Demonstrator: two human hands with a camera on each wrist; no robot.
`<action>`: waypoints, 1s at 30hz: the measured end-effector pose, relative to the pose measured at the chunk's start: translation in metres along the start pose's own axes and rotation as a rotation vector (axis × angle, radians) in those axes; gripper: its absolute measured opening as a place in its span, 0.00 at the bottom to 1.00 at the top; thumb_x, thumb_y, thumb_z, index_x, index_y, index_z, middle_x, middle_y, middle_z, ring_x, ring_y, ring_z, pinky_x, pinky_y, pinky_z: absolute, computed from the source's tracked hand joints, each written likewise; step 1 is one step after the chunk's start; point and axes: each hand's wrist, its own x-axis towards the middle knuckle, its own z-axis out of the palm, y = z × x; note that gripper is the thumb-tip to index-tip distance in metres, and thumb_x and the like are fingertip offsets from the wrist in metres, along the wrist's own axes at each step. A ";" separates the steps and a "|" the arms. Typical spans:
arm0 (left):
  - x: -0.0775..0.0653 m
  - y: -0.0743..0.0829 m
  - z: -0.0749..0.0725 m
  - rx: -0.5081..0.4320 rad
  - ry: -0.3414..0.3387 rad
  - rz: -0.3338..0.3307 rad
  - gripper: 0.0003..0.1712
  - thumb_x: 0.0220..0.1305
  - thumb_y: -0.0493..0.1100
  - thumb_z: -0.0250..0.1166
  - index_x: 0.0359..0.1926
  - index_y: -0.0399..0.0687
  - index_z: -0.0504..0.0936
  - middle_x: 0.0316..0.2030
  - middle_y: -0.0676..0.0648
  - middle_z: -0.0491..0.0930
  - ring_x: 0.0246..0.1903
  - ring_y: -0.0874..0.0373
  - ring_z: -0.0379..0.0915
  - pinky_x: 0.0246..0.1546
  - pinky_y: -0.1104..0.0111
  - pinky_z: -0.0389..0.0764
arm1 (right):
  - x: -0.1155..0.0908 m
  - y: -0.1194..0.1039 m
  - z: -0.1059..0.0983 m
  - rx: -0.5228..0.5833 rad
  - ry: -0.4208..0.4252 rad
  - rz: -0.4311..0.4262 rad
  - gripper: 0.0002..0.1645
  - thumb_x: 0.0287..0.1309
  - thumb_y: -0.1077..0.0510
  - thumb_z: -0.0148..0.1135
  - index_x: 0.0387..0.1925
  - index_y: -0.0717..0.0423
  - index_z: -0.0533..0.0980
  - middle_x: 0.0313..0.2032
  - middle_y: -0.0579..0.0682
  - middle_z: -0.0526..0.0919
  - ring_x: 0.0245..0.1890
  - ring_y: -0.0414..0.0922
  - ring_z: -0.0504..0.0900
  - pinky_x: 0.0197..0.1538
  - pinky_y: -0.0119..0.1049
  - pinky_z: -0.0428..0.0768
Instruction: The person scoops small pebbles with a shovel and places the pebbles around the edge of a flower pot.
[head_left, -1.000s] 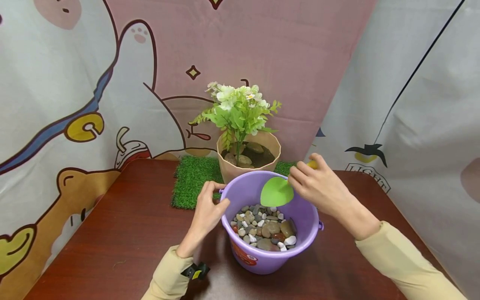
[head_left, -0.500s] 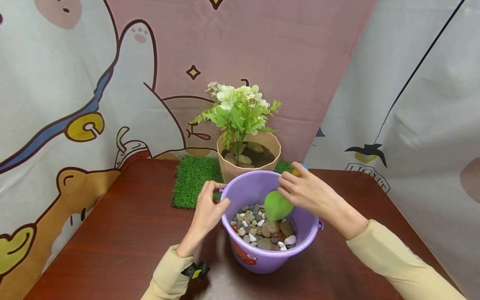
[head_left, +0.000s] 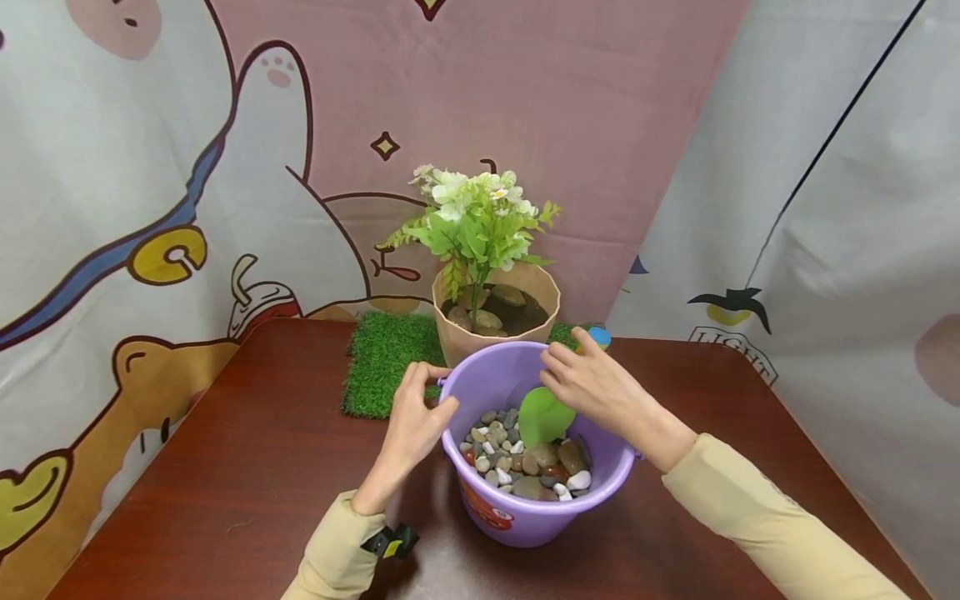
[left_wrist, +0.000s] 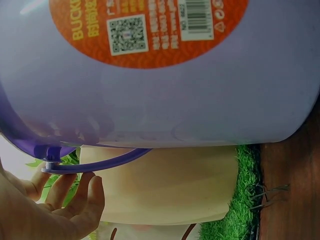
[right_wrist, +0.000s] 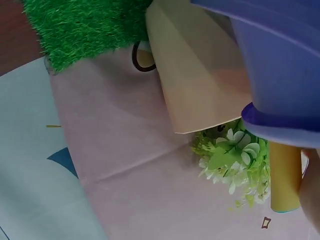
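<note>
A purple bucket stands on the table with several mixed pebbles inside, grey, brown, white and reddish. My left hand grips its rim on the left, thumb over the edge. Beneath the rim, the fingers lie against the thin purple bucket handle. In my right hand is a toy shovel, its green blade pointing down into the bucket, with the lower edge right at the pebbles. Its yellow grip shows in the right wrist view; a blue end cap tops it.
Directly behind the bucket stands a beige planter with white flowers, dark soil and large stones. Under it lies an artificial grass mat. The brown table ends at a printed cloth backdrop.
My right hand has moved left and down with the shovel, bringing the blade from near the rim down to the pebbles. The left hand stays on the rim.
</note>
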 end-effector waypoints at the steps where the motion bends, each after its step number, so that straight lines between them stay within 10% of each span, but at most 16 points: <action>1: 0.000 0.000 0.000 0.000 0.000 0.001 0.18 0.45 0.34 0.59 0.42 0.37 0.78 0.39 0.41 0.74 0.42 0.51 0.73 0.36 0.72 0.78 | 0.000 -0.001 0.001 0.001 -0.001 0.001 0.11 0.58 0.64 0.42 0.30 0.56 0.73 0.34 0.51 0.76 0.38 0.48 0.69 0.51 0.50 0.69; 30: 0.001 -0.002 0.001 -0.011 -0.001 0.009 0.18 0.44 0.34 0.59 0.41 0.37 0.78 0.39 0.40 0.74 0.42 0.51 0.74 0.37 0.61 0.82 | 0.004 0.007 0.007 0.174 -0.071 -0.054 0.06 0.48 0.62 0.63 0.24 0.52 0.73 0.26 0.48 0.78 0.37 0.48 0.70 0.52 0.47 0.66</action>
